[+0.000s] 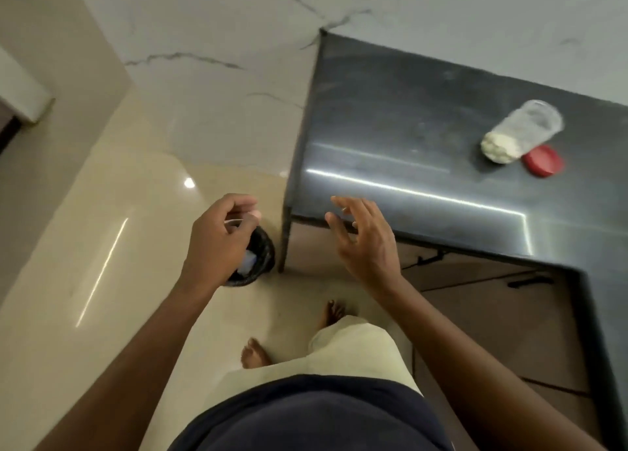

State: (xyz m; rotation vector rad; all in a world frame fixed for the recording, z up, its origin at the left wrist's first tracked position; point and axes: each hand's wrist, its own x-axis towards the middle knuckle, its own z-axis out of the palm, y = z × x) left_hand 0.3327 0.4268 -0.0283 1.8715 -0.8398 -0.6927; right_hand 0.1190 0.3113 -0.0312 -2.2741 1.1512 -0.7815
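— Where's the scrap?
— A thin pale scrap (233, 222), too blurred to name, is pinched in the curled left hand (219, 238) just above the black bin (264, 258) on the floor. It looks like the drop; next, the fingers only need to loosen.
— The other hand?
— The right hand (363, 243) is spread and holds nothing, raised by the dark surface (390, 117).

Your left hand (221, 233) hides part of the black bin (263, 250), and the pale sliver (234, 220) at its fingers is too blurred to name. The jar (523, 131) is smeared, and the counter (407, 127) runs off the right edge.
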